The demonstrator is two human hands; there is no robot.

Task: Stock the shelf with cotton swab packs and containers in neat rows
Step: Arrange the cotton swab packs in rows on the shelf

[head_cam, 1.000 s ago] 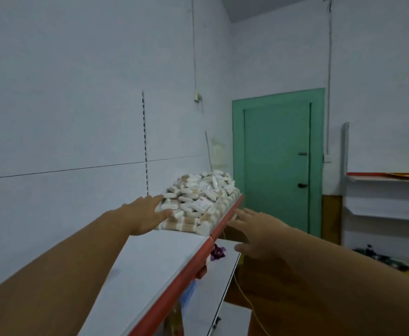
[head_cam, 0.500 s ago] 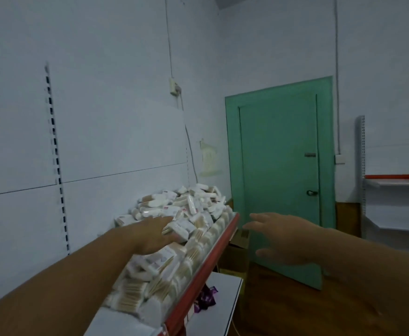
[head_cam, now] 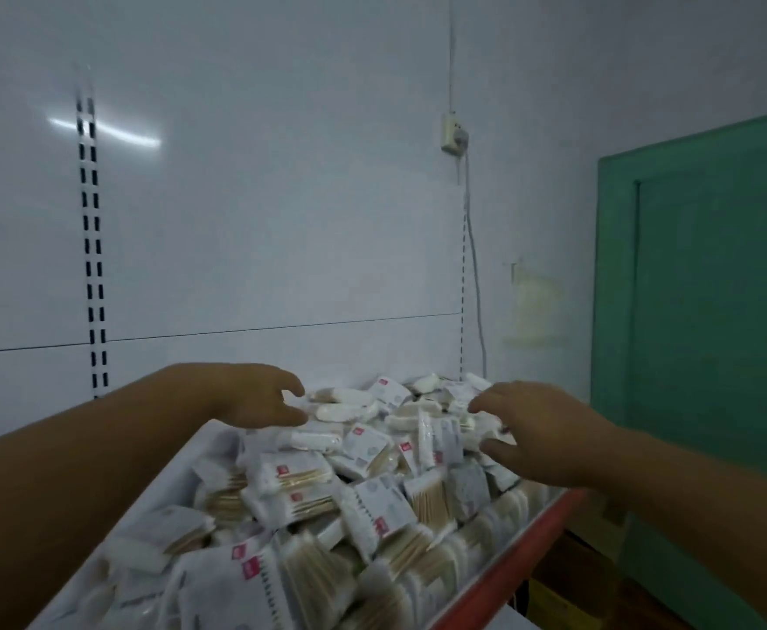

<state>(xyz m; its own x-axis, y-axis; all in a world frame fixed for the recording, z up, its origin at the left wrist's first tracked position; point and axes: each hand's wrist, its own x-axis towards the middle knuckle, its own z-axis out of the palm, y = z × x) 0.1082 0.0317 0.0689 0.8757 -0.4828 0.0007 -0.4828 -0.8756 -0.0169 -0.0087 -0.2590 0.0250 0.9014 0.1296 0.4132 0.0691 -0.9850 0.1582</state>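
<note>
The cotton swab packs (head_cam: 354, 484) lie in a loose heap on the shelf (head_cam: 509, 561). They fill it from the white back panel (head_cam: 281, 220) to the red front lip, tipped every way with labels facing all directions. Along the lip, a line of packs seems to stand on edge, swab ends outward (blur makes this hard to confirm), and that would be the only part resembling a neat row.

The left hand (head_cam: 259, 400) reaches in at the back of the heap, close to the panel. Its thumb and fingers are parted with a gap between them and point toward the nearest packs. It grips nothing, though the lower fingers may rest on the pile. The right hand (head_cam: 540, 434) hovers over the front right of the heap, fingers spread and slightly curved, thumb low near a pack. It holds nothing either, and whether it touches the packs cannot be told.

With a hand on each side, the person looks poised to gather or flatten the mound. The sorting is judged barely begun. The heap rises above the lip, so a careless sweep could push packs off the front.
</note>
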